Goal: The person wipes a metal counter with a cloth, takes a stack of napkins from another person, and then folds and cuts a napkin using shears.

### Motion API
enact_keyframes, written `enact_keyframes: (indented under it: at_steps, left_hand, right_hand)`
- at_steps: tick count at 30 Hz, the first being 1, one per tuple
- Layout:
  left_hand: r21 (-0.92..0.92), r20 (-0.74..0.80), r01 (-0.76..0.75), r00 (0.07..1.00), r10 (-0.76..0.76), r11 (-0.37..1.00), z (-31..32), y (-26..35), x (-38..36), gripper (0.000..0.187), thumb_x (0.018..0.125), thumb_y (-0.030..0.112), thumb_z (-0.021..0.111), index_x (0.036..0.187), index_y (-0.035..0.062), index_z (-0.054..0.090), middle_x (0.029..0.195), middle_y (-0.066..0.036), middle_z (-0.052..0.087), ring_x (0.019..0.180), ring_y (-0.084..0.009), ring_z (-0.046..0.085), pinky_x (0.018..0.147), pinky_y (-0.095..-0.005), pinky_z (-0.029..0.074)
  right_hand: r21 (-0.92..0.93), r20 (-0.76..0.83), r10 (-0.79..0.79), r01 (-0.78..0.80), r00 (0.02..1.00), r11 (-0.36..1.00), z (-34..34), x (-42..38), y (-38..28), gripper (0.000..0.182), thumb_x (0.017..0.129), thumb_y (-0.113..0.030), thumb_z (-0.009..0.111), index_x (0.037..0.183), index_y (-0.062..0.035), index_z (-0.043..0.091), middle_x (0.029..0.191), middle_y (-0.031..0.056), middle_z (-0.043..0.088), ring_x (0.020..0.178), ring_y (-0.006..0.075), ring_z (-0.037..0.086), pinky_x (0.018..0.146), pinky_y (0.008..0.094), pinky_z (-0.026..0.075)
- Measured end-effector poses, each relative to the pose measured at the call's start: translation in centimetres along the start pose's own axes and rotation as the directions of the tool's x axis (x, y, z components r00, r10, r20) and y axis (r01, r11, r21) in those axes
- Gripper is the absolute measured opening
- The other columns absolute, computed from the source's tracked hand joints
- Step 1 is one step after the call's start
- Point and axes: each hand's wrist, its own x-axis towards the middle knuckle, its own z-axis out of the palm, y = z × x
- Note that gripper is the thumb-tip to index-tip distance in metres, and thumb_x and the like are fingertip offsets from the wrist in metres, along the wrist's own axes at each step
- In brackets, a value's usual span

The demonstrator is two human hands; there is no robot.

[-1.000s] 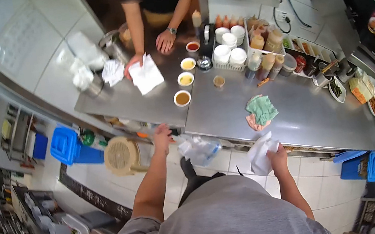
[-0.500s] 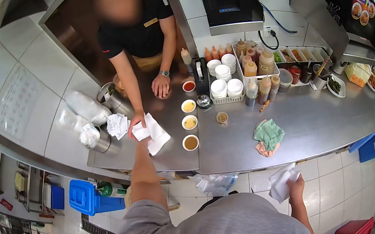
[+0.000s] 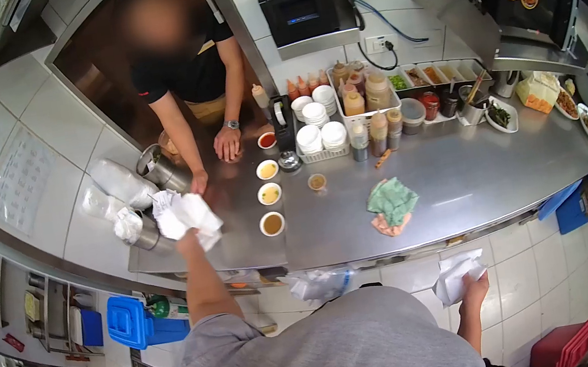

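My left hand (image 3: 189, 241) reaches over the left part of the steel counter (image 3: 333, 235), its fingers closed on white paper (image 3: 195, 216). Beside that paper lie crumpled receipts (image 3: 164, 201). Just beyond it is the hand (image 3: 199, 182) of a person in a black shirt, which looks apart from the paper. My right hand (image 3: 474, 289) is low on the right, away from the counter, closed on another white paper (image 3: 456, 277). To the right of my left hand stand several small sauce bowls, one with brown sauce (image 3: 272, 224).
A green cloth (image 3: 392, 201) lies on the counter. Farther back are white bowls (image 3: 321, 135), squeeze bottles (image 3: 352, 101), a bell (image 3: 290, 160) and a printer (image 3: 300, 7). Metal containers (image 3: 161, 168) stand at the left, and a blue bin (image 3: 130, 322) is on the floor.
My left hand has moved left with its paper, towards the crumpled receipts. The other person's hand has come off the paper. The camera view has shifted, and my right hand still holds its paper.
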Motion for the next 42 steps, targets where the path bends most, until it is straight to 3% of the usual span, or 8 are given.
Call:
enact_keyframes:
  at_steps: [6,9,15,21,28,32,36,42]
  left_hand:
    - [0.234,-0.21,-0.643,0.699,0.683,0.73,5.6,6.0,-19.1,0.074,0.058,0.011,0.078,0.121,-0.0111,0.045,0.116,-0.021,0.059,0.098,-0.0328,0.061,0.085,-0.0394,0.048]
    - [-0.063,0.515,-0.705,0.583,0.628,0.706,14.3,6.1,-35.3,0.066,0.06,0.012,0.078,0.117,-0.0032,0.049,0.101,-0.018,0.064,0.091,-0.0313,0.063,0.083,-0.0393,0.049]
    - [-0.609,0.749,-0.723,-0.659,-0.064,0.326,21.1,0.3,-67.1,0.051,0.07,0.031,0.073,0.115,0.0143,0.058,0.104,-0.014,0.065,0.095,-0.0347,0.062,0.083,-0.0417,0.048]
    - [-0.533,0.813,-0.641,-0.569,0.125,0.552,27.5,1.9,-71.9,0.057,0.071,0.02,0.076,0.122,0.0118,0.053,0.105,-0.013,0.066,0.099,-0.0298,0.063,0.086,-0.0374,0.049]
    - [-0.127,0.955,0.32,0.294,0.029,0.939,39.9,-0.2,-66.1,0.053,0.086,0.03,0.064,0.127,0.0017,0.047,0.115,-0.012,0.061,0.101,-0.0218,0.062,0.084,-0.0384,0.05]
    - [0.422,0.808,0.424,0.223,-0.545,0.801,44.4,-5.0,-65.2,0.064,0.089,0.052,0.054,0.135,0.0077,0.042,0.13,-0.013,0.051,0.116,-0.0254,0.053,0.092,-0.0519,0.042]
    - [0.564,0.686,0.098,-0.609,-0.399,0.82,38.3,5.1,-72.9,0.059,0.094,0.043,0.051,0.14,0.0096,0.036,0.132,-0.012,0.049,0.116,-0.0233,0.051,0.097,-0.0401,0.04]
    - [-0.756,0.087,0.216,-0.902,0.423,0.617,33.3,24.7,-81.2,0.047,0.09,0.022,0.062,0.128,-0.0016,0.048,0.129,-0.013,0.052,0.122,-0.0243,0.049,0.103,-0.0391,0.037]
  right_hand:
    - [0.008,-0.08,-0.081,0.082,0.993,0.997,-13.6,4.6,-1.6,0.042,0.08,0.011,0.051,0.12,-0.0009,0.052,0.106,0.0081,0.061,0.09,0.0184,0.059,0.081,0.0309,0.047]
    - [-0.007,-0.138,-0.054,0.053,0.989,0.999,-19.3,5.8,-1.7,0.041,0.08,0.01,0.052,0.12,0.0007,0.051,0.105,0.0084,0.061,0.089,0.0184,0.059,0.081,0.0312,0.047]
    - [0.004,-0.233,-0.055,0.057,0.971,0.998,-25.8,5.6,-1.8,0.046,0.079,0.011,0.053,0.124,0.0016,0.048,0.11,0.0105,0.06,0.095,0.021,0.059,0.084,0.0338,0.047]
    - [0.087,-0.315,0.044,-0.018,0.948,0.996,-29.6,5.6,0.9,0.051,0.078,0.013,0.05,0.127,0.0025,0.047,0.116,0.0128,0.057,0.102,0.0237,0.058,0.089,0.0359,0.046]
    - [0.137,-0.403,0.085,-0.032,0.911,0.99,-30.2,10.2,-3.1,0.05,0.079,0.013,0.05,0.128,0.0017,0.045,0.118,0.0142,0.056,0.103,0.0265,0.057,0.089,0.0395,0.046]
    - [0.106,-0.338,0.036,0.0,0.941,0.994,-27.1,16.7,-7.1,0.05,0.08,0.013,0.048,0.129,0.0027,0.044,0.118,0.0154,0.055,0.104,0.0278,0.058,0.091,0.0398,0.046]
    - [0.023,-0.141,-0.067,0.071,0.988,0.997,-20.9,23.6,-12.8,0.05,0.079,0.013,0.046,0.129,0.0032,0.045,0.119,0.0171,0.056,0.102,0.0283,0.059,0.088,0.0395,0.049]
    - [-0.055,0.065,-0.075,0.078,0.995,0.995,-13.1,31.1,-19.0,0.04,0.078,0.007,0.057,0.118,0.0007,0.054,0.103,0.0088,0.062,0.09,0.0188,0.061,0.079,0.0317,0.05]
